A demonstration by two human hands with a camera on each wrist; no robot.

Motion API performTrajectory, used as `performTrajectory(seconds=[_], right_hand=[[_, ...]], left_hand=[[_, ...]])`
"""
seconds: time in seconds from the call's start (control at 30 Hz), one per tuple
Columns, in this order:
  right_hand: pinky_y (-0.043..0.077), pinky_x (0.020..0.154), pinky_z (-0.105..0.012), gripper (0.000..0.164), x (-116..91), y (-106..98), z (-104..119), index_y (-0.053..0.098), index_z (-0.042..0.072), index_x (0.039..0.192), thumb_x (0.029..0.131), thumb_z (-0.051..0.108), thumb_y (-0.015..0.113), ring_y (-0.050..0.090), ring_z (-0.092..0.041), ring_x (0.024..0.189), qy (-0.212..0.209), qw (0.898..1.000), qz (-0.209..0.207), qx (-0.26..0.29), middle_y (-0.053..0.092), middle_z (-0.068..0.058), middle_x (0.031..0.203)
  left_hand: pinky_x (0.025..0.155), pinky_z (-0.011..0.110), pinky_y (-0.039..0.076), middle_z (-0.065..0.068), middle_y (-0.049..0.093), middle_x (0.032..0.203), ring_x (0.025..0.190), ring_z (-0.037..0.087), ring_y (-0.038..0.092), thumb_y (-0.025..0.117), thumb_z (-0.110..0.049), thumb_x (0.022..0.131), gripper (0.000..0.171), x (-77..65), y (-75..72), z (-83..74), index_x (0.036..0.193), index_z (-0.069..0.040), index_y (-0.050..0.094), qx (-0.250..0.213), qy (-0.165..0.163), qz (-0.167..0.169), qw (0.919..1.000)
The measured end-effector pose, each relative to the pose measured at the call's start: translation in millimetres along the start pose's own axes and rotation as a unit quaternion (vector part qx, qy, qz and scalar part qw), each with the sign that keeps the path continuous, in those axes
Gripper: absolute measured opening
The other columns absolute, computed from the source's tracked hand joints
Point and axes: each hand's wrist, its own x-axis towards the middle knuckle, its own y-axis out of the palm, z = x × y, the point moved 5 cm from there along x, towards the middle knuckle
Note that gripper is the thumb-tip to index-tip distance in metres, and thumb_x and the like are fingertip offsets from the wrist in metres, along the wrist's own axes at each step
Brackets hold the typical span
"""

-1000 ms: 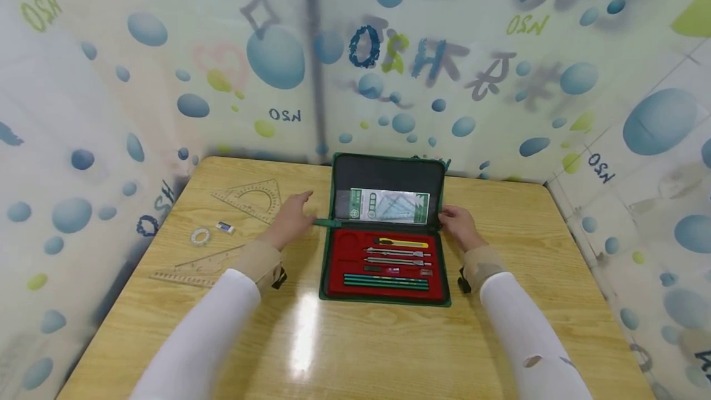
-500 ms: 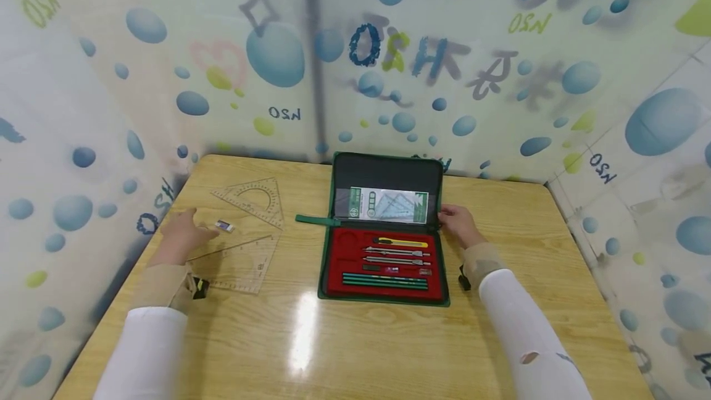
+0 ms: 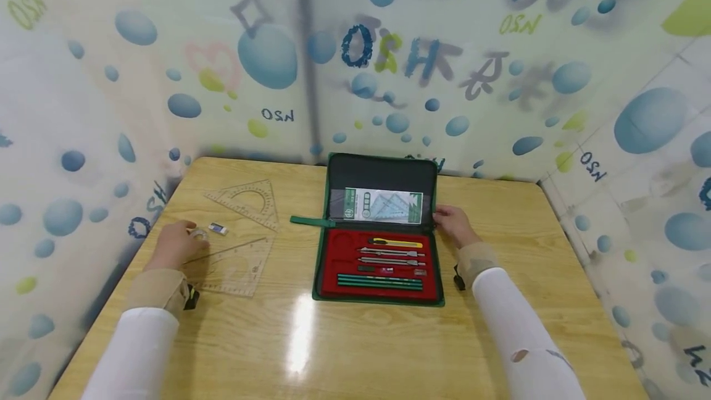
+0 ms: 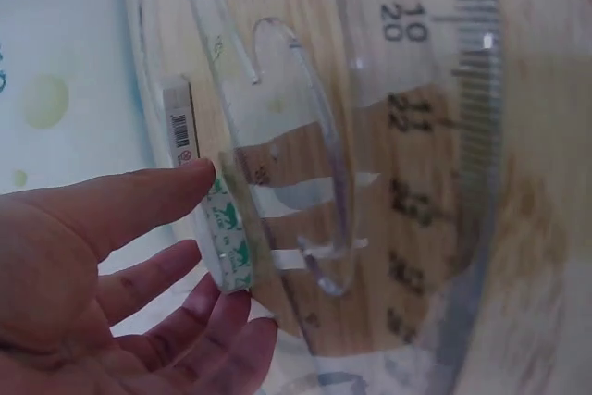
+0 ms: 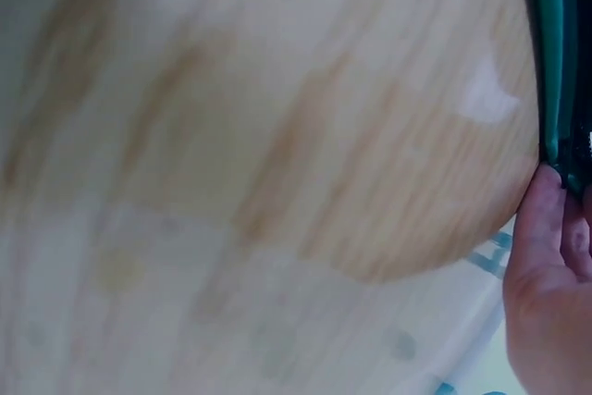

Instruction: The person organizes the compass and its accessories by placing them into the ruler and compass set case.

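We see walls (image 3: pixel 322 66) patterned with blue and green spots around a wooden table (image 3: pixel 400 350). Near its far edge we find the green case (image 3: pixel 383 173), unfolded, its lid raised and its red tray facing up. To its left lie a large transparent set square (image 3: pixel 244 267) and a smaller one (image 3: pixel 269 202) with a curved cut-out. A printed packet (image 3: pixel 383 205) sits in the lid. The left hand (image 3: pixel 174 244) has its thumb and fingers curved around the white roll (image 4: pixel 225 238) with green print, pinching it, the other fingers spread loosely. The right hand (image 3: pixel 455 224) has fingertips at the lid's right edge; we cannot tell how far apart they are, or whether they grip it. In the tray we see green pencils (image 3: pixel 380 281), silver compasses (image 3: pixel 389 261) and a yellow cutter (image 3: pixel 400 243). The roll is at the table's left, just beside a small eraser (image 3: pixel 218 228).
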Motion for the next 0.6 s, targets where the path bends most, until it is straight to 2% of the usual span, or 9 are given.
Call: performTrajectory(seconds=[0.17, 0.3, 0.4, 0.5, 0.6], right_hand=[[0.045, 0.094, -0.040, 0.037, 0.3, -0.6, -0.9, 0.048, -0.008, 0.130, 0.097, 0.007, 0.046, 0.053, -0.026, 0.103, 0.002, 1.000, 0.006, 0.001, 0.052, -0.024, 0.124], [0.044, 0.096, -0.041, 0.036, 2.1, -0.6, -2.1, 0.048, -0.007, 0.131, 0.097, 0.006, 0.046, 0.052, -0.027, 0.104, 0.009, 1.000, 0.004, 0.008, 0.051, -0.024, 0.124], [0.043, 0.097, -0.041, 0.038, 4.1, 0.5, -3.5, 0.046, -0.008, 0.133, 0.097, 0.006, 0.045, 0.051, -0.028, 0.107, 0.010, 1.000, 0.004, 0.013, 0.049, -0.025, 0.127], [0.043, 0.097, -0.042, 0.039, 4.6, 1.1, -4.3, 0.045, -0.008, 0.133, 0.097, 0.006, 0.045, 0.051, -0.029, 0.108, 0.011, 1.000, 0.002, 0.017, 0.048, -0.025, 0.129], [0.043, 0.097, -0.042, 0.038, 4.2, 0.8, -5.1, 0.046, -0.007, 0.132, 0.097, 0.006, 0.045, 0.051, -0.029, 0.108, 0.013, 1.000, 0.000, 0.014, 0.049, -0.025, 0.128]], left_hand=[[0.085, 0.055, 0.042, 0.038, 0.046, 0.117, 0.104, 0.050, 0.046, 0.064, -0.015, 0.085, 0.050, -0.7, 1.5, -6.1, 0.121, 0.016, 0.047, -0.001, -0.015, -0.009, 0.9998], [0.087, 0.056, 0.041, 0.037, 0.046, 0.117, 0.104, 0.050, 0.045, 0.062, -0.012, 0.085, 0.048, -2.5, -0.1, -8.8, 0.121, 0.016, 0.047, -0.011, -0.030, -0.014, 0.9994], [0.087, 0.056, 0.041, 0.038, 0.045, 0.118, 0.105, 0.050, 0.044, 0.059, -0.012, 0.084, 0.047, -3.7, -3.2, -9.7, 0.121, 0.016, 0.048, -0.026, -0.037, -0.035, 0.9984], [0.088, 0.057, 0.040, 0.038, 0.046, 0.118, 0.105, 0.050, 0.045, 0.060, -0.013, 0.083, 0.048, -5.6, -7.6, -16.5, 0.120, 0.016, 0.050, -0.035, -0.020, -0.074, 0.9964], [0.087, 0.058, 0.040, 0.038, 0.046, 0.116, 0.103, 0.050, 0.044, 0.062, -0.013, 0.081, 0.050, -10.3, -12.7, -32.8, 0.120, 0.015, 0.051, -0.043, 0.009, -0.109, 0.9931]])
